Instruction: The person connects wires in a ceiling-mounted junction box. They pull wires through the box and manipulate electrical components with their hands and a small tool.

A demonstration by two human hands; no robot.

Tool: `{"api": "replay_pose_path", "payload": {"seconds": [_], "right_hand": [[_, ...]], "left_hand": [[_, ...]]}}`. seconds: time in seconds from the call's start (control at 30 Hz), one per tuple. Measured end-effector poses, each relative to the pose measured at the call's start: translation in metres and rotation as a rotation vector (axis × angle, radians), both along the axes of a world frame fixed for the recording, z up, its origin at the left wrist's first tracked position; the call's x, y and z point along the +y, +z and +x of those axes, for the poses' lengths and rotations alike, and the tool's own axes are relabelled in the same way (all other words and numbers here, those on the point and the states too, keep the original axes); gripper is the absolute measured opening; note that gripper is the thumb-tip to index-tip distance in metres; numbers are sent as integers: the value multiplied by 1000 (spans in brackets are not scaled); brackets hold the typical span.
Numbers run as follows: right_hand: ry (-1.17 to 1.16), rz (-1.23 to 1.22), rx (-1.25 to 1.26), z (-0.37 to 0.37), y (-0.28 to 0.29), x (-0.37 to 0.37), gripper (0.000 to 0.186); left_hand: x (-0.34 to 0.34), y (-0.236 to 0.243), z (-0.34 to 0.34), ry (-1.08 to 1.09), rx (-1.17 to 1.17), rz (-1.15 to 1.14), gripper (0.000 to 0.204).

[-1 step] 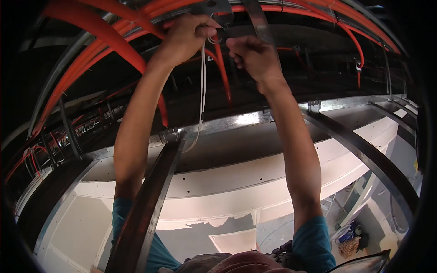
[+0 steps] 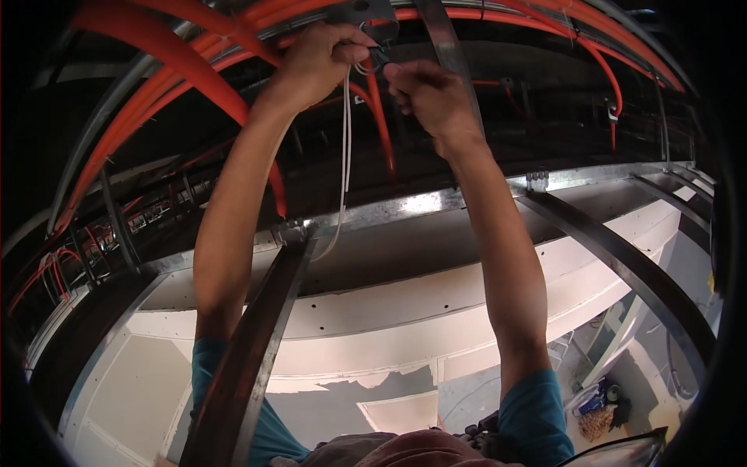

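Note:
Both my arms are raised into the ceiling space. My left hand (image 2: 313,68) pinches thin dark and green wires (image 2: 379,54) between thumb and fingertips, just under a grey metal box (image 2: 381,29). A thin white cable (image 2: 345,148) hangs in a loop below that hand, down past the metal rail. Close by on the right, my right hand (image 2: 436,97) is closed, thumb against the curled fingers, at the wires' free ends. Whether a wire end sits inside its pinch is too small to tell.
Thick orange conduits (image 2: 179,54) sweep overhead and down the left. A metal rail (image 2: 412,206) crosses in front, with metal studs (image 2: 622,253) running from it toward me. Below are white boards (image 2: 389,342) and, at lower right, a pile of items (image 2: 597,412) on the floor.
My right hand has shifted slightly left toward the left hand. Green and dark wires now show more plainly between the hands. The left hand stays in place.

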State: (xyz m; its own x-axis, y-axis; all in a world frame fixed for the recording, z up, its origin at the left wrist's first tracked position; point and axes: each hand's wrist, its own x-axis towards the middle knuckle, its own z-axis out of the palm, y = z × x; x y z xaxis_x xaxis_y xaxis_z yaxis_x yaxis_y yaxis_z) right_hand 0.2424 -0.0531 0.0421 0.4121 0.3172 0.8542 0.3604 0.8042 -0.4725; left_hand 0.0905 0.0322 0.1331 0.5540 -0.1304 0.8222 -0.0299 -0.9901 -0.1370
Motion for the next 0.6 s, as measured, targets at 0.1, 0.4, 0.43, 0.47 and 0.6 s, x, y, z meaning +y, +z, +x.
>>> {"api": "replay_pose_path", "payload": {"seconds": [0.1,0.4,0.43,0.47,0.6], "right_hand": [[-54,46,32,2,11,23,20],[-276,88,145,-6,37,41,26],[-274,89,145,-7,36,40,26],[-295,133,133,-7,35,40,30],[-226,147,41,10,37,39,41]], "left_hand": [[0,-2,0,-26,-11,-16,21],[-4,-4,-7,-149,-10,-61,46],[-4,-5,-5,-147,-10,-61,46],[-10,-7,-6,-130,-27,-44,47],[-63,-14,-11,58,-17,-386,44]]}}
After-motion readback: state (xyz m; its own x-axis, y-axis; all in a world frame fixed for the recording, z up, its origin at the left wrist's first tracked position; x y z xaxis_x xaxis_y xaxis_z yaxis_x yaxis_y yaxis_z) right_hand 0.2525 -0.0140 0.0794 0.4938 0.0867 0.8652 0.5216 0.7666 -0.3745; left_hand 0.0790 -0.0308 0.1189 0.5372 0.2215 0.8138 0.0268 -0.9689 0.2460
